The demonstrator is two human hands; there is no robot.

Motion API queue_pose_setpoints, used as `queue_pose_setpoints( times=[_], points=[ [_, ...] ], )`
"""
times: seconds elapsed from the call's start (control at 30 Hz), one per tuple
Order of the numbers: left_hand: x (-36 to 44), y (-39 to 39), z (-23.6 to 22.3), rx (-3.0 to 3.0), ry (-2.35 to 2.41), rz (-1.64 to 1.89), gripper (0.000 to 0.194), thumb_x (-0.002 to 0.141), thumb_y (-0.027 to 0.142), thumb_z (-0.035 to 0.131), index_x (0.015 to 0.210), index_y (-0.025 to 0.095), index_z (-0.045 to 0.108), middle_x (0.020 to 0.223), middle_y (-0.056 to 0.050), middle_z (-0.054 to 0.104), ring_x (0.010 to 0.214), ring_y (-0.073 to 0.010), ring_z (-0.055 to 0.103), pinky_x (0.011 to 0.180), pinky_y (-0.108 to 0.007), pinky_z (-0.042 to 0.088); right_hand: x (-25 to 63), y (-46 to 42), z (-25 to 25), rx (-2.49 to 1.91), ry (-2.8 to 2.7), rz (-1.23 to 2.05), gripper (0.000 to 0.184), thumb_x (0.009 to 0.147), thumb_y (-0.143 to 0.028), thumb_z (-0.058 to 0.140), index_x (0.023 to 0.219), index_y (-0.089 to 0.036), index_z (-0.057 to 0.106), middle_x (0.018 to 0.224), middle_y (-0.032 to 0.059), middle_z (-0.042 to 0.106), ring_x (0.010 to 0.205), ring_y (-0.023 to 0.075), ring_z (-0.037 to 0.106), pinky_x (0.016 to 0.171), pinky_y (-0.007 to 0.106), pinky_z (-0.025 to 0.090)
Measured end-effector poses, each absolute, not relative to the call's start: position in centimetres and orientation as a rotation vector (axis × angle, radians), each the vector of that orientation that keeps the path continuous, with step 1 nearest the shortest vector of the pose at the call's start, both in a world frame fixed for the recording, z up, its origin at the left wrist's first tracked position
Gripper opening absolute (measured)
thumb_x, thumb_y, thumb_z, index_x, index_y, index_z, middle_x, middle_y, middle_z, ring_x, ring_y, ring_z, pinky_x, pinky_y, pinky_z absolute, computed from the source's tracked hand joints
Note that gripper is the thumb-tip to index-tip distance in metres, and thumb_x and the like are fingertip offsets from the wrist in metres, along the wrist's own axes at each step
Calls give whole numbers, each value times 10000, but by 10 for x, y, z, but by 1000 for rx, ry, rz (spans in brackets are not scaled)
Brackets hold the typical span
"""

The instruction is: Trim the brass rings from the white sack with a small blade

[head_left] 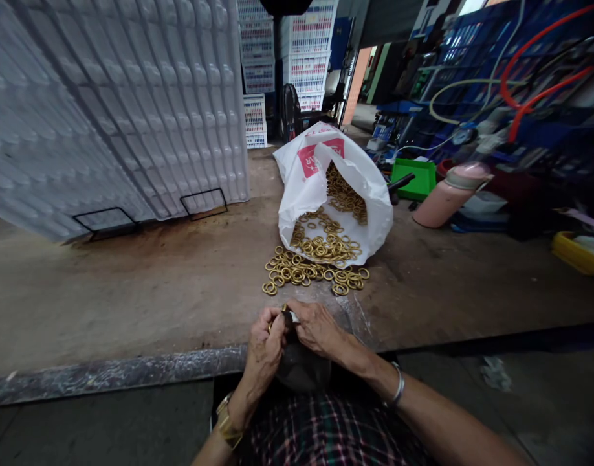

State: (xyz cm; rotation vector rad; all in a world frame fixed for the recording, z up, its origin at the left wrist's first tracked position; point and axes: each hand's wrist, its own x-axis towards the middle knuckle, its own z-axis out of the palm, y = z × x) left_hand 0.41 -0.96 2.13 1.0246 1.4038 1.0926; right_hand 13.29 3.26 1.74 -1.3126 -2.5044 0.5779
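Close together over the table's front edge, my left hand [266,343] and my right hand [319,329] meet at the fingertips, both closed. A brass-coloured ring [284,309] shows partly between them. Beside it, a small dark piece with a white bit sits in the pinch, too small to name. The fingers hide most of what is held. Just beyond my hands lies a loose pile of brass-coloured rings [297,275], spilling from the mouth of a white woven sack [297,188] on its side. More rings fill the inside of the sack.
Tall stacks of clear plastic trays [180,97] stand at the left, by black wire frames [204,204]. A pink bottle [445,197], a green tray [413,178] and a yellow container [578,252] are at the right. White crates [307,61] stand behind the wooden table [156,291].
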Motion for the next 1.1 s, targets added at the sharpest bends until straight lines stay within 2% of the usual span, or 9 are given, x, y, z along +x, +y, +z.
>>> queue_pose_setpoints(
  times=[0.2, 0.4, 0.57, 0.73, 0.83, 0.93, 1.1],
  points=[
    [3, -14, 16, 1112, 1422, 1131, 313, 794, 481, 462, 705, 181, 470, 546, 57, 419, 428, -62, 374, 400, -178, 315, 133, 36, 18, -1393, -2573, 579, 276, 700, -89, 408, 938, -154, 533, 732, 53, 627, 587, 143, 515, 533, 262, 240],
    [5, -29, 41, 952, 1101, 1031, 308, 795, 476, 516, 753, 172, 490, 568, 53, 463, 419, -48, 397, 381, -162, 318, 137, 59, 18, -1603, -2581, 478, 229, 716, -88, 423, 919, -126, 522, 695, 72, 618, 582, 152, 521, 510, 268, 220],
    [-2, -23, 33, 588, 906, 1170, 286, 786, 437, 560, 737, 167, 478, 658, 26, 533, 446, -45, 416, 359, -147, 322, 123, 67, 12, -1528, -2485, 447, 282, 738, -71, 416, 991, -159, 504, 769, 53, 625, 659, 146, 545, 563, 245, 280],
    [-11, -19, 27, 480, 914, 1242, 255, 749, 374, 623, 750, 145, 510, 743, -24, 597, 507, -67, 485, 357, -147, 338, 100, 73, 3, -1422, -2438, 421, 308, 795, -162, 447, 1102, -176, 455, 866, 54, 624, 742, 156, 560, 616, 241, 317],
    [-15, -18, 30, 401, 875, 1254, 234, 724, 319, 648, 851, 168, 522, 720, -12, 603, 516, -82, 500, 363, -151, 347, 89, 79, 3, -1484, -2464, 401, 269, 816, -192, 447, 1084, -185, 465, 858, 57, 637, 744, 163, 580, 604, 246, 312],
    [-20, -16, 30, 322, 820, 1243, 304, 690, 293, 678, 932, 165, 546, 717, -10, 598, 547, -89, 519, 378, -150, 355, 82, 83, 7, -1567, -2497, 385, 208, 821, -214, 447, 1021, -186, 495, 819, 64, 647, 720, 169, 590, 579, 252, 295],
    [-27, -11, 24, 239, 810, 1293, 254, 645, 312, 718, 724, 127, 562, 737, -25, 591, 618, -99, 547, 390, -142, 346, 85, 83, 8, -1530, -2457, 386, 175, 810, -212, 442, 968, -176, 509, 759, 42, 631, 635, 147, 553, 543, 252, 248]
  ],
)
